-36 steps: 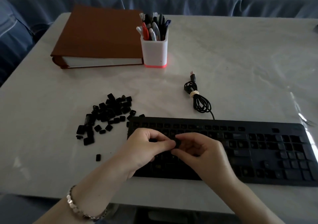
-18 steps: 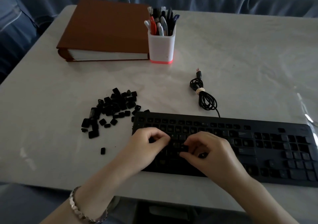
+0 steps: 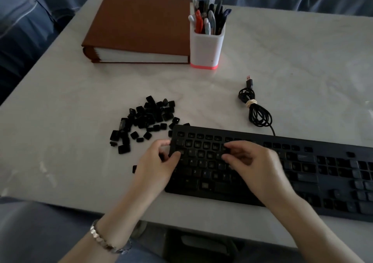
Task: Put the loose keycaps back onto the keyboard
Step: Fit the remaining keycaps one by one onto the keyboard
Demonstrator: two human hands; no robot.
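The right hand (image 3: 256, 165) hovers over the upper letter rows of the keyboard (image 3: 302, 167), forefinger and thumb curled and pinching what looks like one keycap (image 3: 226, 152). The left hand (image 3: 159, 161) sits at the keyboard's left edge, thumb on the keys and fingers curled. I cannot tell whether it holds anything.

Black cap against black board in dim light is the main risk. The cap may go into the wrong socket or be pressed in tilted, so its stem jams or it pops out. A hard push could also slide the keyboard into the pile of keycaps (image 3: 147, 119) just beside its far left corner and scatter them. A stray cap (image 3: 134, 169) beside the left wrist could be brushed off the tabletop (image 3: 80, 121).

The loose caps are small, black and slightly glossy, heaped at mixed angles. Their lettering is too faint to read.
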